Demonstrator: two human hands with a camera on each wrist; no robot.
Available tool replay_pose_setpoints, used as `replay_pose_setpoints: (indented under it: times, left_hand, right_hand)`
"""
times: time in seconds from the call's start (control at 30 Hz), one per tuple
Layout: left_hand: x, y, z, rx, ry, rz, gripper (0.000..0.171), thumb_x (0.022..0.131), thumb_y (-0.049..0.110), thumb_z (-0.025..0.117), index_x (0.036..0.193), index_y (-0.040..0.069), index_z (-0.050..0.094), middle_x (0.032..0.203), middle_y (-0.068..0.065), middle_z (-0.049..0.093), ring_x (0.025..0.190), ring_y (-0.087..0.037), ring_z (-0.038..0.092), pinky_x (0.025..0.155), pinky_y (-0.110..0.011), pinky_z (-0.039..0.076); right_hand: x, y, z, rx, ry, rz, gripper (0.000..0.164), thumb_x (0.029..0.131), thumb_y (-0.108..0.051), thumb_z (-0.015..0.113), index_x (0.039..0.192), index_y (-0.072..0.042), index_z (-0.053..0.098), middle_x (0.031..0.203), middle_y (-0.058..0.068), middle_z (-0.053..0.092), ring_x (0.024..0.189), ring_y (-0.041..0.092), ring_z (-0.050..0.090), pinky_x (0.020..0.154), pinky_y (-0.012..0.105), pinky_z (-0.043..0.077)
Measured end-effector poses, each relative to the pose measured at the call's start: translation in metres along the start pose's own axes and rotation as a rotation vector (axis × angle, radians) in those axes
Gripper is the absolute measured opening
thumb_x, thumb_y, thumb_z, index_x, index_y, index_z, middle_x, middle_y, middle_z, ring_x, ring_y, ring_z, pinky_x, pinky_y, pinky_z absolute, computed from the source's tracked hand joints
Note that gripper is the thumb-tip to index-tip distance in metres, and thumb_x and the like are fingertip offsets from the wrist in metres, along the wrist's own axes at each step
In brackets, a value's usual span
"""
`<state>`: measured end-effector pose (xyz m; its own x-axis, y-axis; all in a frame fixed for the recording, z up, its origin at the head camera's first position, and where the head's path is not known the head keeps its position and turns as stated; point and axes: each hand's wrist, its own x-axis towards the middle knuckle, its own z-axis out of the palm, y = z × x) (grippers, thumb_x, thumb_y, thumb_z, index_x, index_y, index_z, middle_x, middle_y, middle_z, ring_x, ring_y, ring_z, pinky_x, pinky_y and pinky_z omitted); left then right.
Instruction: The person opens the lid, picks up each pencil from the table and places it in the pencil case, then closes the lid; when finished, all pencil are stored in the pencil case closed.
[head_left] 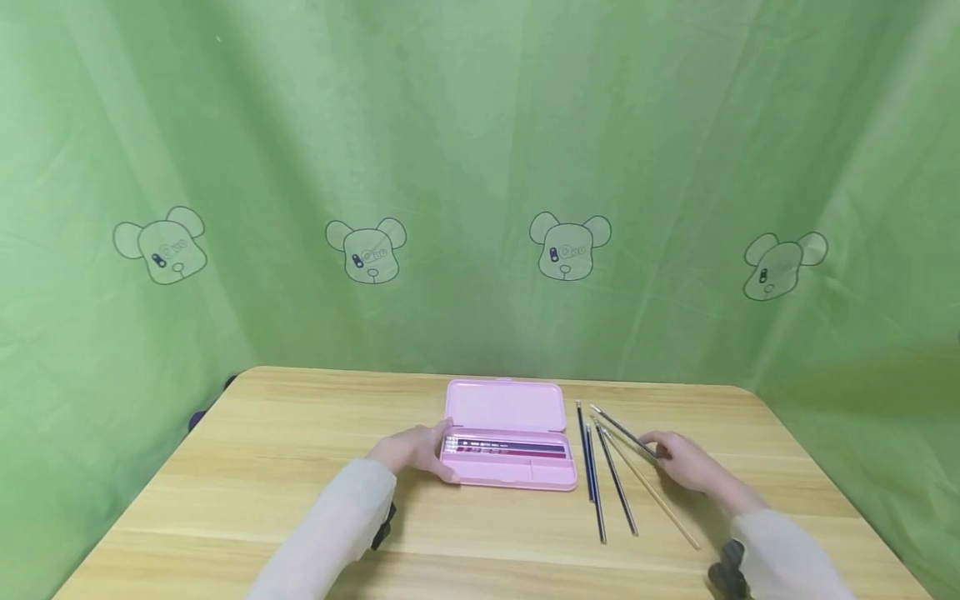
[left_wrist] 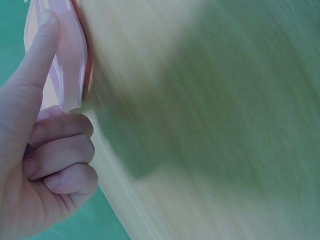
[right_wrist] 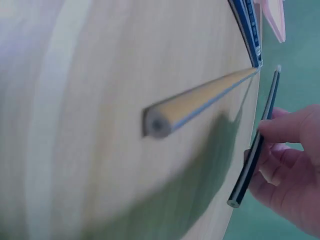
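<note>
A pink pencil case (head_left: 506,406) lies with its lid folded back on the table. Dark and red pencils (head_left: 517,452) fill its rear compartment; the front compartments look bare. My left hand (head_left: 416,450) grips the case by its left end, and in the left wrist view the thumb lies along the pink rim (left_wrist: 71,65) with the fingers curled below. To the right, my right hand (head_left: 684,462) pinches a dark pencil (right_wrist: 248,167) between thumb and fingers. The held pencil slants over the table beside the loose dark pencils (head_left: 619,487) and a natural-wood-coloured pencil (head_left: 660,498).
The loose pencils lie fanned out between the case and my right hand, their far ends close together. A light wooden table (head_left: 285,450) carries everything. Green curtain (head_left: 465,167) with bear-head outlines hangs behind and at both sides.
</note>
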<state>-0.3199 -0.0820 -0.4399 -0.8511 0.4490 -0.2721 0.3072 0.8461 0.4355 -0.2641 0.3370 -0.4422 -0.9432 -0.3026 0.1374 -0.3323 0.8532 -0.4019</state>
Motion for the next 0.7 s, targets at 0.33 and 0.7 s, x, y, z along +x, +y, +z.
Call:
replay_pose_setpoints:
  times: [0.33, 0.7]
  left_hand:
    - [-0.003, 0.003, -0.001, 0.009, -0.002, -0.006, 0.106, 0.064, 0.046, 0.078, 0.145, 0.009, 0.020, 0.136, -0.023, 0.041, 0.125, -0.035, 0.040, 0.103, -0.047, 0.035]
    - [-0.008, 0.006, -0.003, -0.003, -0.015, -0.017, 0.106, 0.065, 0.046, 0.078, 0.145, 0.009, 0.020, 0.136, -0.023, 0.041, 0.125, -0.035, 0.040, 0.103, -0.046, 0.034]
  right_hand:
    - [0.018, -0.018, 0.007, 0.064, 0.000, -0.049, 0.033, 0.075, 0.013, 0.054, 0.107, 0.007, 0.060, 0.077, 0.009, 0.057, 0.074, 0.018, 0.053, 0.069, 0.037, 0.050]
    - [0.016, -0.018, 0.002, 0.073, 0.014, -0.026, 0.034, 0.076, 0.013, 0.052, 0.108, 0.005, 0.061, 0.079, 0.008, 0.059, 0.076, 0.019, 0.053, 0.070, 0.039, 0.050]
